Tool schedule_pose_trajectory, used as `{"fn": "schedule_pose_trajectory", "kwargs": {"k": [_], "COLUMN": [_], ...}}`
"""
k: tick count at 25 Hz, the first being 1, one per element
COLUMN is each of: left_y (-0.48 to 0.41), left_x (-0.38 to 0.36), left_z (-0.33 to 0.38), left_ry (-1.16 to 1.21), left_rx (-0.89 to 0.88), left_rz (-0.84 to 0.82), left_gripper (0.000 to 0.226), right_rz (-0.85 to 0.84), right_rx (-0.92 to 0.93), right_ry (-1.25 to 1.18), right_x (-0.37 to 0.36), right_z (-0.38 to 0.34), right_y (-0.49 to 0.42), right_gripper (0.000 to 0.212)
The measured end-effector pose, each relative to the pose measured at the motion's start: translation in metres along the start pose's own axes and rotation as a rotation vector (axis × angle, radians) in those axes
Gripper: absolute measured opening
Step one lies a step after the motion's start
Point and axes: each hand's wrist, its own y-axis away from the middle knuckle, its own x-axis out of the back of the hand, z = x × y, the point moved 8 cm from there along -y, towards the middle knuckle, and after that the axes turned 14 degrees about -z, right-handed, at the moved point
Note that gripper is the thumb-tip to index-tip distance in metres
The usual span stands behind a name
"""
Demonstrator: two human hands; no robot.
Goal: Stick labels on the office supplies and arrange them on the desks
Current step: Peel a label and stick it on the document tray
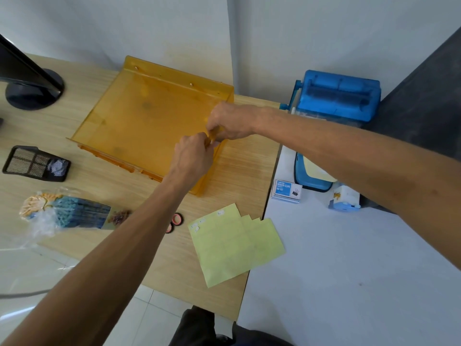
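- The orange tray [139, 121] is lying on the wooden counter [237, 171], and its right wall is sitting between both grips.
- The left grip [193, 156] is pinching this wall from the near side.
- The right grip [232, 123] is pinching it from the far side, just beside the left one.
- The yellow label sheets [237, 245] are lying near the tray, on its near side.

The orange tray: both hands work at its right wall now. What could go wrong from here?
1. The left hand and right hand pinch the right wall of the orange tray; a label pressed there may go on creased or crooked.
2. The left forearm passes above the red rings; drawn back, it could sweep them away.
3. The yellow sheets lie loose across the seam of wooden desk and white desk; they may slide.
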Motion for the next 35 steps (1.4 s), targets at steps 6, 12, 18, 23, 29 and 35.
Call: {"fn": "schedule_pose_trajectory", "kwargs": {"k": [6,12,18,23,29,35], "left_y": [0.012,0.026,0.04,0.042,0.051,0.033], "left_x": [-0.002,0.032,0.004,0.001,0.015,0.038], "left_z": [-0.014,-0.064,-0.049,-0.041,-0.021,-0.055], "left_ry": [0.143,0.238,0.171,0.082,0.225,-0.078], "left_rx": [-0.097,-0.118,-0.157,-0.272,-0.412,-0.277], "left_rz": [-0.285,-0.174,-0.585,-0.517,-0.421,-0.47], "left_gripper": [0.022,0.033,0.057,0.029,0.046,0.052], "right_rz": [0.209,0.871,0.747,0.555,0.607,0.505], "right_rx": [-0.091,-0.357,-0.603,-0.725,-0.88,-1.029], "right_ry": [-0.147,-0.841,-1.372,-1.438,-1.223,-0.985], "right_x": [0.0,-0.026,-0.073,-0.085,-0.059,-0.044], "right_z": [0.008,-0.008,-0.052,-0.066,-0.047,-0.007], "right_y": [0.011,0.06,0.043,0.027,0.057,0.098], "right_gripper": [0.021,0.029,0.082,0.06,0.019,0.038]}}
